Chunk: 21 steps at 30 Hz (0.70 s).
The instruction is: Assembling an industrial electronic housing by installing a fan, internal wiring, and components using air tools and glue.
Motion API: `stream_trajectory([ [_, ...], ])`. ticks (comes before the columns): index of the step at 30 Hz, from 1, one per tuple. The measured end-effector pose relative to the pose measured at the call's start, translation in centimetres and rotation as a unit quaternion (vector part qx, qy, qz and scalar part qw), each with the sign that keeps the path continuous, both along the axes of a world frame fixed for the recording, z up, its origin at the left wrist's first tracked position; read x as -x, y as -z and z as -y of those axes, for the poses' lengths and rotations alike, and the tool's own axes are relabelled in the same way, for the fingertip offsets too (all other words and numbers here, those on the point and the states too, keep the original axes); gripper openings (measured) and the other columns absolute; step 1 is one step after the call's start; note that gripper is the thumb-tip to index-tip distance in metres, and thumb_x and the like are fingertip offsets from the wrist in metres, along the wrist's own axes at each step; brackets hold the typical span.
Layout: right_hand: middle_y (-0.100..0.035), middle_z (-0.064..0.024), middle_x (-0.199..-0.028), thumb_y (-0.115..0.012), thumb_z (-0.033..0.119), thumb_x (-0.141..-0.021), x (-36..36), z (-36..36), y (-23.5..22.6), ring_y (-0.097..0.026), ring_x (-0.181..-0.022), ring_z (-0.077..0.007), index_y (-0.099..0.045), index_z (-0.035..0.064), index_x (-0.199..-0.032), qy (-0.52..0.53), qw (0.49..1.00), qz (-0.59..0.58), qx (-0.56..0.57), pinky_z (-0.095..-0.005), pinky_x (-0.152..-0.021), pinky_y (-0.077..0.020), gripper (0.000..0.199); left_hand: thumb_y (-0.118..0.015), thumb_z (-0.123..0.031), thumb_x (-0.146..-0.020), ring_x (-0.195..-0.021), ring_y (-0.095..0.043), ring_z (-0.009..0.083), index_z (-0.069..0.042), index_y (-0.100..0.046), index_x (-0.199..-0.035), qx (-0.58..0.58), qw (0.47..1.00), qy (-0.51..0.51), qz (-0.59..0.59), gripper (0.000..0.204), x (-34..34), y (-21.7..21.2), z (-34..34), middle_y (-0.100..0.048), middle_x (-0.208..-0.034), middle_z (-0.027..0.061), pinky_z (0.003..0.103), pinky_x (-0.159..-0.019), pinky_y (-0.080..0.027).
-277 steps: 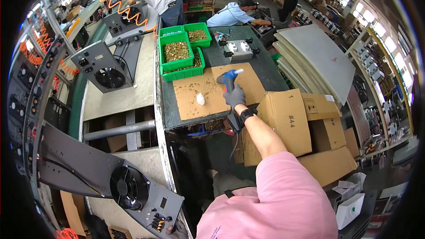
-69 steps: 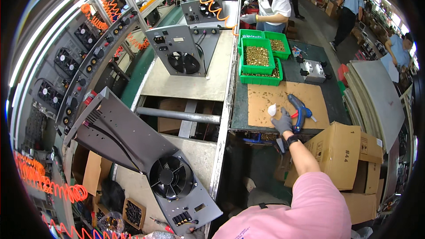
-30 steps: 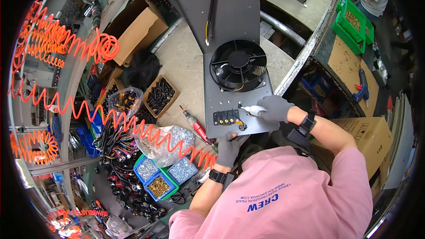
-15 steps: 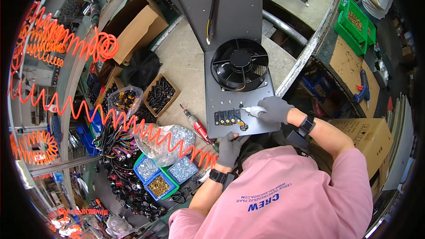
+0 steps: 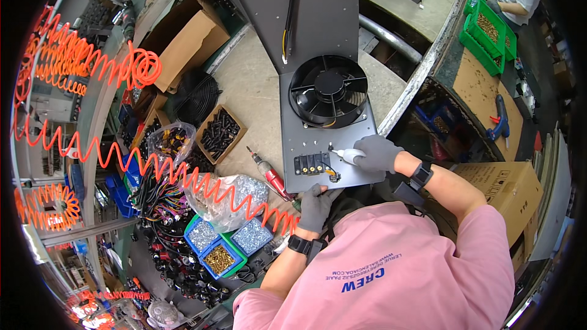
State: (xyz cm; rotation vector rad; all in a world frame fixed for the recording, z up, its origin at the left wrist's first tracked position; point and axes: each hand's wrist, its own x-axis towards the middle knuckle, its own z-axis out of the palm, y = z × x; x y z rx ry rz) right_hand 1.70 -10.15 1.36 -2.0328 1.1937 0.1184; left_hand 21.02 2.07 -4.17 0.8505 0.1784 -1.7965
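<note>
My right hand (image 5: 378, 153), in a grey glove, is closed around a small white squeeze bottle (image 5: 350, 156). Its narrow tip points left, at a small dark stud (image 5: 331, 146) on the grey metal panel (image 5: 361, 175). Beside the tip is a black terminal block (image 5: 310, 164) with brass screws, and a yellow and black wire leads from it to a small fitting (image 5: 334, 176). My gloved left hand (image 5: 315, 209) has its fingers curled at the panel's near edge. Farther up the panel sits a round black fan (image 5: 329, 88).
A red power screwdriver (image 5: 272, 177) lies left of the panel. Beyond it are a tray of black parts (image 5: 220, 134), a plastic bag (image 5: 229, 201) and blue screw bins (image 5: 220, 259). An orange coiled hose (image 5: 177, 174) crosses the left side. On the right stands a cardboard box (image 5: 504, 189).
The whole view has shifted slightly, with the panel appearing a little farther left. The bottle tip stays by the stud, and both hands keep nearly the same pose.
</note>
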Motion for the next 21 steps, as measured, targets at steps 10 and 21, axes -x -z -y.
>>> stream_trajectory([
  [10,-0.061,-0.0180,-0.086,-0.050,0.031,-0.077,1.1,0.0,-1.2,-0.057,-0.083,-0.0347,-0.061,0.0025,-0.091,0.044,0.997,0.040,-0.050,-0.0390,-0.075,-0.0446,0.033,-0.038,0.006,-0.074,-0.108,-0.047,0.0347,0.009,-0.040,-0.109,0.010,1.000,0.001,0.004,0.036,0.4,-0.3,0.1,-0.048,-0.112,0.0201,0.051,-0.095,-0.040],
  [21,-0.061,-0.0090,-0.090,-0.056,0.017,-0.082,15.2,3.0,7.7,-0.057,-0.084,-0.0184,-0.058,0.0017,-0.102,0.515,0.781,0.310,0.168,-0.0301,-0.077,-0.0443,0.026,-0.042,0.004,-0.068,-0.109,-0.044,0.0360,0.007,-0.044,-0.105,-0.002,0.998,0.003,0.064,0.037,0.3,0.4,0.1,-0.048,-0.110,0.0187,0.054,-0.097,-0.035],
])
